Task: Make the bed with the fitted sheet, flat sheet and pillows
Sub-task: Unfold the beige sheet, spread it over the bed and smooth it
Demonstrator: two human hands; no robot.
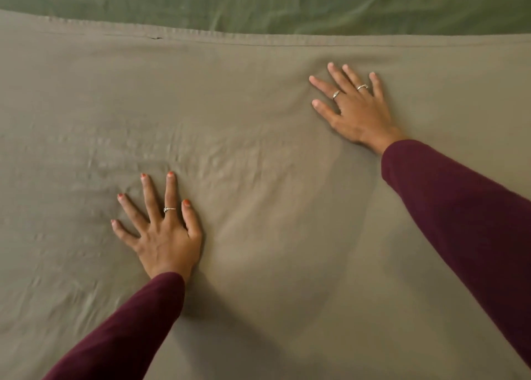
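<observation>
Maroon-sleeved, my left hand [162, 236] and right hand [355, 110] press flat with fingers spread on the matte, faintly creased taupe flat sheet [258, 207], whose stitched hem [230, 39] runs side to side, overlapping the smoother green fitted sheet [287, 3] beyond.

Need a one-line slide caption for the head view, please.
Left hand and right hand press flat on the taupe flat sheet, green fitted sheet showing beyond its hem.
</observation>
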